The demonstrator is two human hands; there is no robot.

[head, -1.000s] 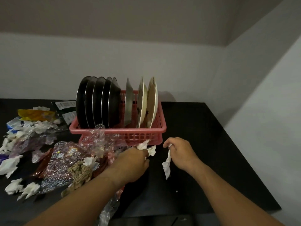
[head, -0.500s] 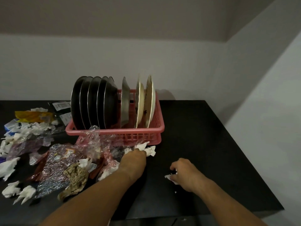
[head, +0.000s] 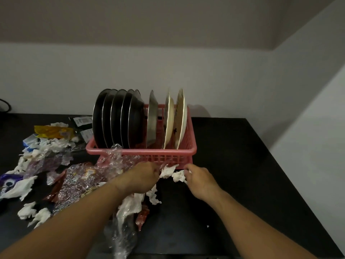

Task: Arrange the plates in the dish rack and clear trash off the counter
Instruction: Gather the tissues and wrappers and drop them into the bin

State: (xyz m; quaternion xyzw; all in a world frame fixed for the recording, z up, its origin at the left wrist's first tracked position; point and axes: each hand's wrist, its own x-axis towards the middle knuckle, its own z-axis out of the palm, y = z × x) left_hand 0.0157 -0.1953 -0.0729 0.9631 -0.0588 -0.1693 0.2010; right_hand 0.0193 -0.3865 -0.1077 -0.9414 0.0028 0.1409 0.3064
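Note:
A pink dish rack (head: 186, 152) stands at the back of the black counter (head: 242, 165). It holds several black plates (head: 115, 118), a steel plate (head: 152, 118) and cream plates (head: 175, 118), all on edge. Just in front of the rack, my left hand (head: 140, 178) is closed on a bundle of crumpled tissue and clear plastic (head: 130, 204) that hangs below it. My right hand (head: 199, 179) pinches a crumpled white tissue (head: 179, 175) lying beside the left hand's tissue (head: 167, 171).
Trash covers the counter's left half: glittery wrappers (head: 74, 182), white tissue wads (head: 29, 214), a yellow packet (head: 54, 131), clear film (head: 115, 157). A small white scrap (head: 207, 226) lies near the front. Walls close the back and right.
My right hand has moved from the counter front up to the rack's front beside my left hand. More tissue and plastic now hangs under my left hand.

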